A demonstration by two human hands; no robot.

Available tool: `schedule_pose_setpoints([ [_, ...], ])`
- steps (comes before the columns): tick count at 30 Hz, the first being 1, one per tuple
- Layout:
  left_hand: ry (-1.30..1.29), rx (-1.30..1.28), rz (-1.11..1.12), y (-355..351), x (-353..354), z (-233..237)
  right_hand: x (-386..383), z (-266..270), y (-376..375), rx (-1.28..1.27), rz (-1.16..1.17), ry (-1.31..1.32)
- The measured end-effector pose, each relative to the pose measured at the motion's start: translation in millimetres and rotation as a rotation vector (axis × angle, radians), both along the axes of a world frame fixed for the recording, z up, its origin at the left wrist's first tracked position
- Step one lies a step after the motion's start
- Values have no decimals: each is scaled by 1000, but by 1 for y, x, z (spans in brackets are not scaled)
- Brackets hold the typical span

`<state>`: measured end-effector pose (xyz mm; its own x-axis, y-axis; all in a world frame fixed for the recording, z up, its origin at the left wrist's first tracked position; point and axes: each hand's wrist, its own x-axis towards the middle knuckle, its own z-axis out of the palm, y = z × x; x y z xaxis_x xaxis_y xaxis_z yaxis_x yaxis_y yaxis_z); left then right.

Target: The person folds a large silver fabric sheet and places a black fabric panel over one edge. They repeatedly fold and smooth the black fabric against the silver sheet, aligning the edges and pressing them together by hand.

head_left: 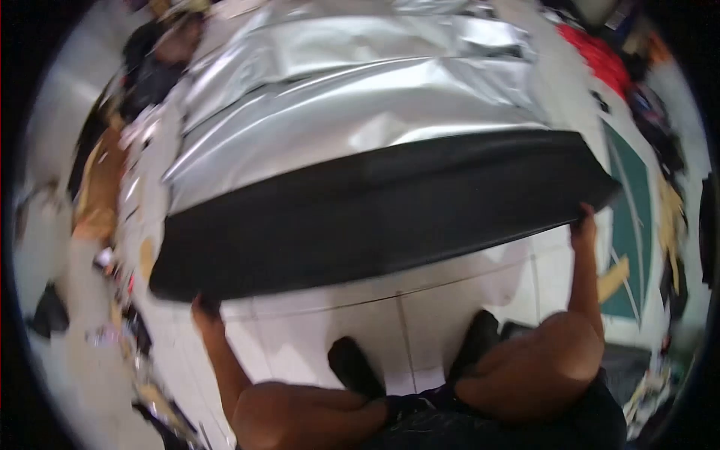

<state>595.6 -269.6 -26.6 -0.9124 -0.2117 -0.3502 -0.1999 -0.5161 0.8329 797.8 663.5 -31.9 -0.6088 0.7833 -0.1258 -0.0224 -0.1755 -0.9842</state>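
Observation:
A long black sheet of material (375,210) stretches across the view in front of me, its right side higher than its left. At its lower left corner, my left hand (205,309) is closed on the near edge. Near the right end my right hand (583,221) grips the same edge, fingers partly hidden beneath the material. Beyond the black sheet lies a large silver shiny sheet (315,97), creased in broad folds; the black material overlaps its near edge in this view.
White floor tiles (420,322) show around my feet. On the right lies a green board (628,225) with pale strips across it. Red material (596,60) sits at the upper right. Brown material (100,184) and assorted scraps line the left side.

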Motion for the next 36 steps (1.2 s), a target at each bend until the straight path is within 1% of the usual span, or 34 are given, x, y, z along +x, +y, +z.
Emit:
schedule_pose_setpoints([
  [1, 35, 29, 2, 19, 24, 8, 22, -22, 3, -83, -152, -5],
  [2, 6, 43, 118, 33, 48, 2, 43, -30, -27, -141, -217, 11],
  [3, -81, 82, 209, -7, 72, -53, 77, -59, -31, -182, -269, -302],
  [4, 69, -243, 69, -27, 100, -101, 93, -81, -50, -433, -233, -103],
  [6, -179, -159, -64, -84, 114, -153, 102, -63, -98, -437, -395, -358],
  [8, -53, -1349, -148, -59, 139, -124, 114, -67, -106, -452, -386, -255],
  [9, -215, -673, 27, -66, 126, -116, 121, -70, -109, -466, -381, -205],
  [10, -344, 20, 181, -69, 103, -119, 121, -70, -105, -476, -384, -189],
  [12, -493, -206, 394, -48, 89, -99, 129, -71, -103, -499, -388, -166],
  [13, -553, -294, 428, -44, 87, -90, 131, -76, -97, -433, -444, -256],
  [16, -714, -650, 317, -35, 75, -71, 150, -74, -73, -433, -435, -297],
  [17, -781, -826, 264, -31, 67, -64, 151, -74, -67, -394, -452, -396],
  [20, -994, -1550, 21, -13, 32, -33, 150, -51, -51, -279, -495, -695],
  [21, -942, -1703, -76, -5, 15, -23, 151, -42, -42, -300, -457, -756],
  [22, -851, -1831, -189, 5, -5, -14, 152, -30, -36, -227, -370, -813],
  [23, -679, -1910, -323, 19, -25, -4, 148, -11, -33, -26, -364, -1025],
  [24, -444, -1897, -501, 40, -49, 0, 142, -2, -26, 181, -345, -1233],
  [26, -13, -1761, -842, 106, -89, 3, 154, -20, 14, 776, -372, -1411],
  [27, 337, -1904, -1024, 163, -97, 20, 145, -20, 28, 923, -383, -1255],
  [28, 430, -1832, -1156, 245, -92, 51, 129, -14, 44, 1062, -397, -1088],
  [29, 620, -1867, -1240, 294, -95, 51, 104, -9, 61, 1065, -338, -1131],
  [30, 665, -1756, -1255, 341, -95, 45, 77, -5, 73, 1060, -277, -1177],
  [31, 715, -1644, -1267, 387, -94, 36, 49, 2, 80, 1026, -231, -1045],
  [32, 758, -1635, -1205, 430, -87, 21, 21, 1, 89, 1055, -234, -962],
  [33, 799, -1621, -1146, 471, -78, 9, -5, 2, 99, 1020, -195, -902],
  [34, 797, -1700, -1142, 510, -66, 3, -29, -9, 117, 1089, -145, -861],
  [35, 789, -1774, -1129, 541, -55, -4, -53, -17, 133, 1092, -121, -898],
  [36, 780, -1787, -1086, 562, -45, -16, -74, -23, 146, 1102, -92, -936],
])
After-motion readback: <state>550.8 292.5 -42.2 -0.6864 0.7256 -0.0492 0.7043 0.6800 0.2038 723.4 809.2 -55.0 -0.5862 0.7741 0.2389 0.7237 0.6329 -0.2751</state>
